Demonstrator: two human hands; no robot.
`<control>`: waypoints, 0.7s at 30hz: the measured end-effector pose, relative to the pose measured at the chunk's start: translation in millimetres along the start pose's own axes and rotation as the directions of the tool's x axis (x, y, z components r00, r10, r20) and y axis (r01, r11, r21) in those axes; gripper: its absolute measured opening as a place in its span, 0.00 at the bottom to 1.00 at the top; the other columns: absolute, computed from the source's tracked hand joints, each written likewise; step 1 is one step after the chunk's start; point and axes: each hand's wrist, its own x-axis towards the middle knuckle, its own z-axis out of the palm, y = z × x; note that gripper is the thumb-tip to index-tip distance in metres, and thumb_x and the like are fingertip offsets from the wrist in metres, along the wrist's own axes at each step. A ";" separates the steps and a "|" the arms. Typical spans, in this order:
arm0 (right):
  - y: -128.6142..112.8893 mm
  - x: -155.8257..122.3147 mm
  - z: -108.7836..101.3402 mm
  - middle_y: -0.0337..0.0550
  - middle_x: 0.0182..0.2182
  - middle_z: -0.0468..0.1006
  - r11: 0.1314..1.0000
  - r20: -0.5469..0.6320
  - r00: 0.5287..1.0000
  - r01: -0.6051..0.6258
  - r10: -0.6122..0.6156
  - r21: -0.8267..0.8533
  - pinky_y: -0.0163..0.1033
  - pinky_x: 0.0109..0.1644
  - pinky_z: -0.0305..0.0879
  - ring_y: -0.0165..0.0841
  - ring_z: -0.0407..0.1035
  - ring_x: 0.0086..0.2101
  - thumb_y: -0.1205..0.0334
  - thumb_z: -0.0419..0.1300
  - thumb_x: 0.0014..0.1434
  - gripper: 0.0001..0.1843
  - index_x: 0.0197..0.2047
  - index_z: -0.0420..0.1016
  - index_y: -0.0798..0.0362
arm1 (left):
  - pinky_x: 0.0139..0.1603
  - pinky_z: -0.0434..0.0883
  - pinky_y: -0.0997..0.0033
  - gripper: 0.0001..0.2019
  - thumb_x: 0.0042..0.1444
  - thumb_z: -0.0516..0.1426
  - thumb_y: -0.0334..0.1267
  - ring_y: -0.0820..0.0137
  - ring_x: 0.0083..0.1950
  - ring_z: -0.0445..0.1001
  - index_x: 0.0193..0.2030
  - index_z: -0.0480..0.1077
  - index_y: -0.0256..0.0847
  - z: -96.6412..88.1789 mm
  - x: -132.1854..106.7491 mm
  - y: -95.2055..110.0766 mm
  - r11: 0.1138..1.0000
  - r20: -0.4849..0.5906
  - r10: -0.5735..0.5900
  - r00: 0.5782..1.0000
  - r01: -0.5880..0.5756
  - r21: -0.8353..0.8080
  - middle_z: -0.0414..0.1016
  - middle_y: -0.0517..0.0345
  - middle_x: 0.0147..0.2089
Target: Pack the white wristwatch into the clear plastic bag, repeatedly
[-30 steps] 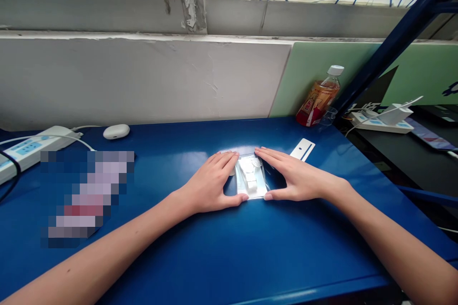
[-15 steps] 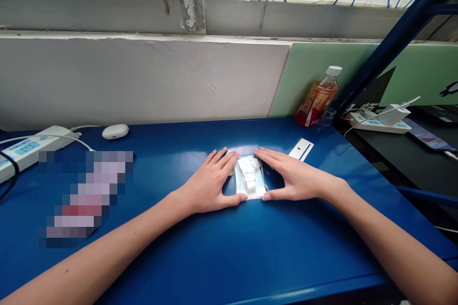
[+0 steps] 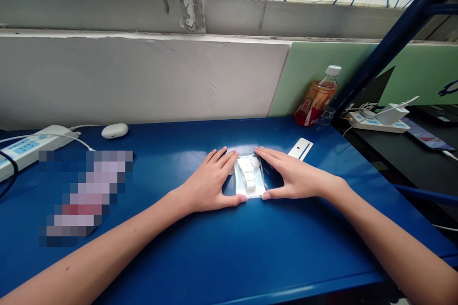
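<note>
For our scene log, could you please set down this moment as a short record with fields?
Surface: blue table
Between the hands: clear packet lying flat, a white item inside
Left hand: spread at the packet's left edge
Right hand: spread at its right edge
Behind right hand: white card
Far right: capped bottle with reddish drink
Far left: power strip, small white case
Unclear: pixelated object at left
</note>
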 end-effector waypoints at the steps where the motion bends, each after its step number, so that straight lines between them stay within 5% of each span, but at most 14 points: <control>1: -0.4 0.1 -0.5 0.65 0.70 0.52 1.000 0.007 1.000 -0.011 0.011 -0.003 0.59 0.69 0.54 0.56 0.49 0.68 0.32 0.63 0.51 0.60 0.73 0.47 0.61 | 0.72 0.46 0.43 0.50 0.55 0.53 0.69 0.44 0.75 0.45 0.73 0.49 0.31 -0.1 -0.1 -0.1 1.000 0.001 -0.001 1.000 0.001 0.001 0.52 0.37 0.73; 15: 0.7 -0.3 -1.9 0.62 0.71 0.50 0.999 0.029 0.999 -0.038 0.037 0.028 0.58 0.69 0.52 0.55 0.48 0.68 0.33 0.64 0.50 0.61 0.74 0.46 0.60 | 0.72 0.47 0.42 0.50 0.55 0.53 0.69 0.44 0.75 0.46 0.73 0.49 0.31 0.2 -0.3 0.1 1.000 -0.004 0.000 1.000 0.000 -0.004 0.52 0.37 0.73; 21: 3.1 -0.6 -5.7 0.52 0.71 0.54 0.985 0.005 0.999 -0.048 0.048 0.168 0.57 0.69 0.53 0.49 0.50 0.68 0.41 0.56 0.63 0.43 0.73 0.49 0.50 | 0.72 0.47 0.42 0.48 0.57 0.53 0.67 0.44 0.74 0.47 0.73 0.50 0.33 0.7 -0.4 0.5 1.000 -0.011 0.007 1.000 -0.007 -0.008 0.52 0.37 0.73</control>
